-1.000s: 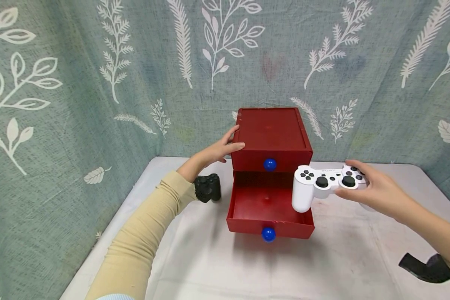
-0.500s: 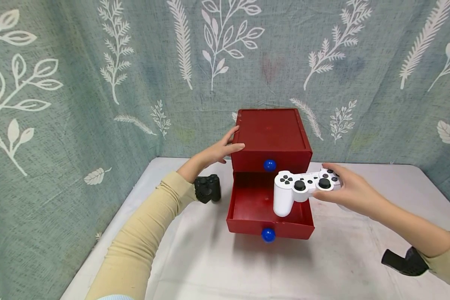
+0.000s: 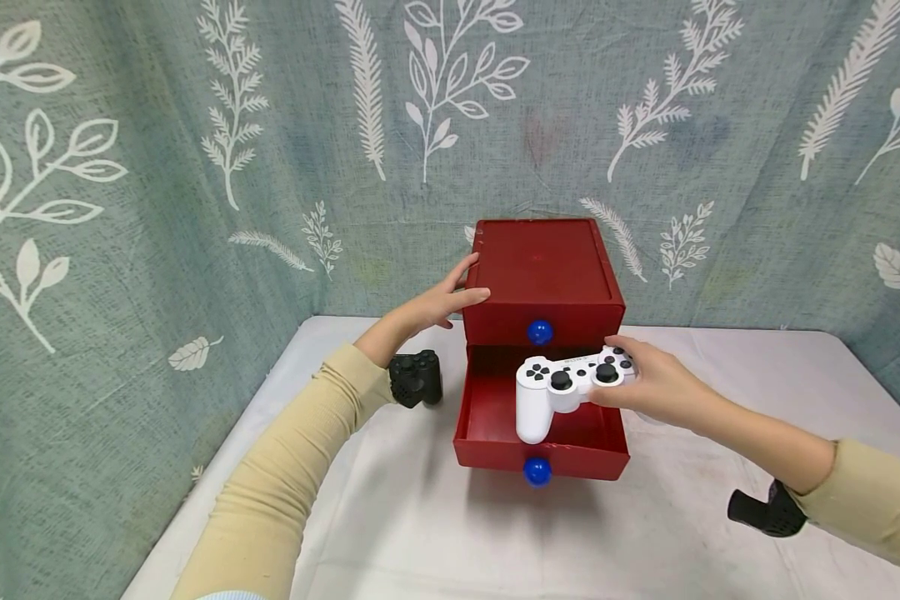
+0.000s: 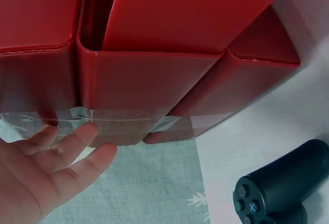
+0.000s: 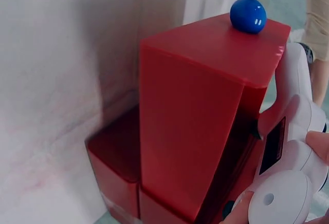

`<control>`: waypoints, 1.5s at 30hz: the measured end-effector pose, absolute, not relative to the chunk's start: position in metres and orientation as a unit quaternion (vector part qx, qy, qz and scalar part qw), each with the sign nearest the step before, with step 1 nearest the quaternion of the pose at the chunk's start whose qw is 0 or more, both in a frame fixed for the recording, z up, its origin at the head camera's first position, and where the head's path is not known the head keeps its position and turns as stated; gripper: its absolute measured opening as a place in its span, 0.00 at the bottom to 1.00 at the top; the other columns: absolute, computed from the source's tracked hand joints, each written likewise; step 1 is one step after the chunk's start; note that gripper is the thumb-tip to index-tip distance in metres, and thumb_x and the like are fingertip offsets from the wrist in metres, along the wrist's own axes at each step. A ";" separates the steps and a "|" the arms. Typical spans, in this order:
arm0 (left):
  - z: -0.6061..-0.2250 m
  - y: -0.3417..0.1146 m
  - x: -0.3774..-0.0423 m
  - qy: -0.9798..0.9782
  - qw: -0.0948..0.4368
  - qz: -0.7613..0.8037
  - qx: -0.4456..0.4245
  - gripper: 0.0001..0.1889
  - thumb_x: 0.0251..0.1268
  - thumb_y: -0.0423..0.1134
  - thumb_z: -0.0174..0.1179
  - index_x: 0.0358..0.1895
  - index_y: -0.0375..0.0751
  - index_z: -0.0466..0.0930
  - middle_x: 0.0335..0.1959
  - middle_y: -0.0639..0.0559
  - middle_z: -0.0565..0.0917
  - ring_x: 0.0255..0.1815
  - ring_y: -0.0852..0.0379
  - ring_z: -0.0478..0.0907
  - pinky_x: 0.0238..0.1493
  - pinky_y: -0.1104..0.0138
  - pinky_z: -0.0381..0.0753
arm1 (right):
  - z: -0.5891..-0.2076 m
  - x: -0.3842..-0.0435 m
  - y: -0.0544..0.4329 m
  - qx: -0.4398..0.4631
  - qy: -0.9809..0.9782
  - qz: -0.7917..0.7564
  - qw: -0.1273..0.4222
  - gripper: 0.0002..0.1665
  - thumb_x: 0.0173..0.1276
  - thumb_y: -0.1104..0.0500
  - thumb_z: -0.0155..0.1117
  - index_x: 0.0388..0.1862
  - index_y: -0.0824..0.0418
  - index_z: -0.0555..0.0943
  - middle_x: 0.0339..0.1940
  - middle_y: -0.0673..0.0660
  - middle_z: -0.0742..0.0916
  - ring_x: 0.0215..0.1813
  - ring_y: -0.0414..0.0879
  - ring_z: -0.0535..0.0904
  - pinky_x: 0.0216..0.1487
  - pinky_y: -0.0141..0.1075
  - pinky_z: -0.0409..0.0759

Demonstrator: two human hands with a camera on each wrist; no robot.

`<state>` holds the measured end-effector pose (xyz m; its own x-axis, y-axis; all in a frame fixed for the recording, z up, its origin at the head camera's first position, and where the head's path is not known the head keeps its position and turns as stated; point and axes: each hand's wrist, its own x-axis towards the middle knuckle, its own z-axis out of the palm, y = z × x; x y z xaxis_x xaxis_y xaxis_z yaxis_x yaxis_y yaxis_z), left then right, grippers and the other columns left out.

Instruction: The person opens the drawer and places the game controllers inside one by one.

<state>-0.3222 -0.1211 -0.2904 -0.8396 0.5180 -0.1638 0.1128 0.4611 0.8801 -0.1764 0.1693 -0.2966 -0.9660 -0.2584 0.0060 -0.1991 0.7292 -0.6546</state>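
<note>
My right hand [image 3: 656, 383] pinches a white game controller [image 3: 534, 408] by its right end, fingers on top and thumb below. In the head view the controller overlaps a pulled-out red drawer [image 3: 487, 408] with a blue knob [image 3: 537, 472]. The right wrist view has the controller [image 5: 280, 201] close by the drawer's open side [image 5: 190, 131]. My left hand [image 3: 435, 304] lies along the left side of the red drawer cabinet [image 3: 543, 258], its fingers spread and nearly straight. Seen from the left wrist, its fingertips [image 4: 105, 154] are right by the cabinet's taped side.
A black game controller [image 3: 429, 375] lies on the white-covered table [image 3: 390, 500] left of the cabinet, partly behind my left wrist. Another red drawer with a blue knob [image 3: 540, 332] sits closed above the pulled-out one. A green leaf-patterned curtain [image 3: 390, 167] hangs behind and at left.
My right hand has carried the white game controller left and slightly down, from the drawer's right side to over its middle. The left hand stays at the cabinet.
</note>
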 end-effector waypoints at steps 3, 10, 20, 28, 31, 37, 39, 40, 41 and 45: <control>-0.290 -0.121 -0.322 0.830 0.208 0.481 0.189 0.39 0.62 0.57 0.49 0.70 0.75 0.33 0.72 0.52 0.49 0.64 0.42 0.63 0.55 0.43 0.64 | -0.296 -0.179 0.163 -0.123 0.928 -0.347 0.053 0.49 0.53 0.46 0.67 0.66 0.70 0.61 0.55 0.68 0.75 0.52 0.58 0.72 0.48 0.48 0.74; -0.291 -0.122 -0.322 0.832 0.206 0.479 0.189 0.39 0.63 0.57 0.49 0.70 0.75 0.32 0.72 0.51 0.50 0.64 0.42 0.63 0.55 0.42 0.64 | -0.300 -0.188 0.151 -0.119 0.929 -0.342 0.081 0.49 0.54 0.44 0.66 0.66 0.71 0.60 0.57 0.69 0.74 0.56 0.61 0.71 0.51 0.51 0.73; -0.277 -0.120 -0.312 0.824 0.226 0.484 0.188 0.39 0.66 0.52 0.47 0.72 0.67 0.30 0.73 0.47 0.47 0.66 0.39 0.59 0.56 0.40 0.61 | -0.306 -0.201 0.134 -0.124 0.934 -0.313 0.117 0.51 0.53 0.45 0.66 0.65 0.74 0.59 0.59 0.71 0.73 0.59 0.64 0.69 0.52 0.54 0.73; -0.270 -0.118 -0.303 0.825 0.226 0.482 0.190 0.39 0.66 0.52 0.47 0.72 0.64 0.30 0.73 0.47 0.46 0.66 0.38 0.59 0.57 0.41 0.61 | -0.315 -0.211 0.129 -0.125 0.937 -0.300 0.129 0.50 0.53 0.46 0.67 0.65 0.75 0.59 0.60 0.71 0.72 0.60 0.65 0.68 0.54 0.55 0.71; -0.280 -0.120 -0.312 0.828 0.217 0.481 0.190 0.39 0.65 0.55 0.48 0.71 0.70 0.31 0.73 0.49 0.47 0.65 0.39 0.61 0.56 0.41 0.63 | -0.319 -0.212 0.126 -0.129 0.938 -0.295 0.127 0.50 0.53 0.46 0.67 0.64 0.75 0.60 0.59 0.71 0.73 0.60 0.64 0.68 0.54 0.54 0.71; -0.291 -0.121 -0.323 0.834 0.206 0.475 0.191 0.39 0.64 0.57 0.48 0.70 0.74 0.31 0.72 0.50 0.48 0.65 0.40 0.62 0.55 0.41 0.64 | -0.321 -0.214 0.118 -0.120 0.940 -0.291 0.134 0.49 0.52 0.46 0.68 0.64 0.74 0.61 0.57 0.70 0.75 0.58 0.62 0.71 0.53 0.53 0.72; -0.290 -0.121 -0.322 0.832 0.210 0.476 0.190 0.39 0.64 0.57 0.48 0.70 0.74 0.31 0.73 0.50 0.47 0.66 0.40 0.61 0.56 0.41 0.63 | -0.322 -0.214 0.115 -0.110 0.940 -0.288 0.146 0.49 0.50 0.46 0.70 0.63 0.72 0.61 0.56 0.69 0.75 0.57 0.61 0.71 0.53 0.52 0.73; -0.289 -0.121 -0.321 0.831 0.213 0.477 0.188 0.39 0.64 0.56 0.48 0.70 0.73 0.31 0.73 0.49 0.47 0.66 0.40 0.60 0.56 0.41 0.63 | -0.323 -0.214 0.114 -0.105 0.940 -0.287 0.152 0.49 0.49 0.47 0.71 0.63 0.71 0.62 0.56 0.68 0.75 0.57 0.60 0.71 0.53 0.51 0.73; -0.287 -0.121 -0.320 0.830 0.216 0.479 0.188 0.40 0.64 0.56 0.48 0.70 0.72 0.31 0.73 0.49 0.46 0.66 0.39 0.60 0.56 0.41 0.63 | -0.323 -0.214 0.113 -0.102 0.940 -0.284 0.158 0.50 0.48 0.47 0.71 0.63 0.70 0.62 0.56 0.68 0.75 0.56 0.59 0.71 0.52 0.51 0.73; -0.276 -0.120 -0.310 0.827 0.223 0.479 0.190 0.40 0.65 0.52 0.48 0.72 0.66 0.30 0.73 0.46 0.45 0.66 0.38 0.59 0.56 0.41 0.62 | -0.324 -0.213 0.111 -0.100 0.937 -0.280 0.182 0.50 0.46 0.47 0.73 0.64 0.66 0.63 0.56 0.66 0.75 0.57 0.58 0.70 0.51 0.51 0.74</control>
